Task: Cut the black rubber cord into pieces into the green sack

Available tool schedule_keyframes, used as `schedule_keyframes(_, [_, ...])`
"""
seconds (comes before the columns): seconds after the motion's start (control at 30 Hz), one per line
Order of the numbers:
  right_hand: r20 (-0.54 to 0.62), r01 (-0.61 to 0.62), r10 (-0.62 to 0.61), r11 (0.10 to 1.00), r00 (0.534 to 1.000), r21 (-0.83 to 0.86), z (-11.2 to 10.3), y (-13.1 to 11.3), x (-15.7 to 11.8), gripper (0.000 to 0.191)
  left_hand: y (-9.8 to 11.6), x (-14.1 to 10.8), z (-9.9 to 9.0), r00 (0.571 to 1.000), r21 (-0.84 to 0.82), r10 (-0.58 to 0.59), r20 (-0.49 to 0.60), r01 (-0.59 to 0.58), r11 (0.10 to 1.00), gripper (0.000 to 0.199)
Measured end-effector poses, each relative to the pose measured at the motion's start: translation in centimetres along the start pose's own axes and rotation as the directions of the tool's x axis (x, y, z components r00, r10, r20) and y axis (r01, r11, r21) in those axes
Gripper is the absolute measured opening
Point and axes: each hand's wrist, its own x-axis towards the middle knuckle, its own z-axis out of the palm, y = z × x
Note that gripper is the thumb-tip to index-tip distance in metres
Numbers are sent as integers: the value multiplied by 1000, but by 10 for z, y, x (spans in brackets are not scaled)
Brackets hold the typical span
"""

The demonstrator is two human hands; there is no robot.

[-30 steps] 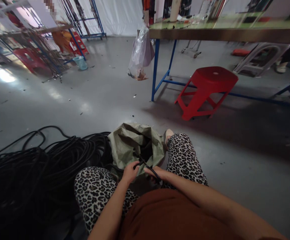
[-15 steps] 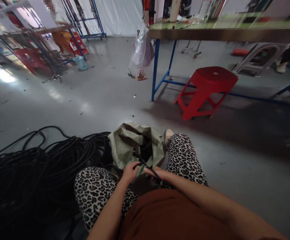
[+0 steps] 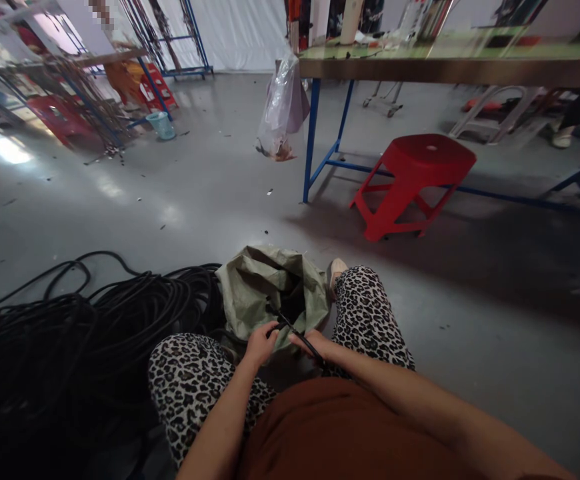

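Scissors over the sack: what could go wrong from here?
The left hand holds the black cord close to the scissors, so a slip might nick its fingers. The loose coils lie right beside the left knee and could snag. The sack has a crumpled mouth that might fold inward.

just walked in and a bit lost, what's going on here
Someone seated holds black-handled scissors in the right hand and a black cord in the left hand, over an open greenish sack. A heap of black cord lies on the floor to the left.
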Motion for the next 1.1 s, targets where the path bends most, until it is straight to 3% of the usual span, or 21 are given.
schedule_keyframes(0.3, [-75,68,-82,984,994,-166,-4,-12,-16,45,-1,-2,-2,1000,72,13,7,-13,997,33])
schedule_keyframes(0.63, [-80,17,-37,971,996,-237,-2,-2,-2,55,1,-3,-8,1000,146,15,-14,-13,989,29])
schedule_keyframes(0.9, [-65,-1,-5,996,998,-85,-2,3,2,52,5,-3,-9,999,127,10,-52,-4,992,28])
schedule_keyframes(1.1, [8,-98,97,993,995,70,0,-1,2,55,0,0,-7,995,81,-17,-103,26,996,31])
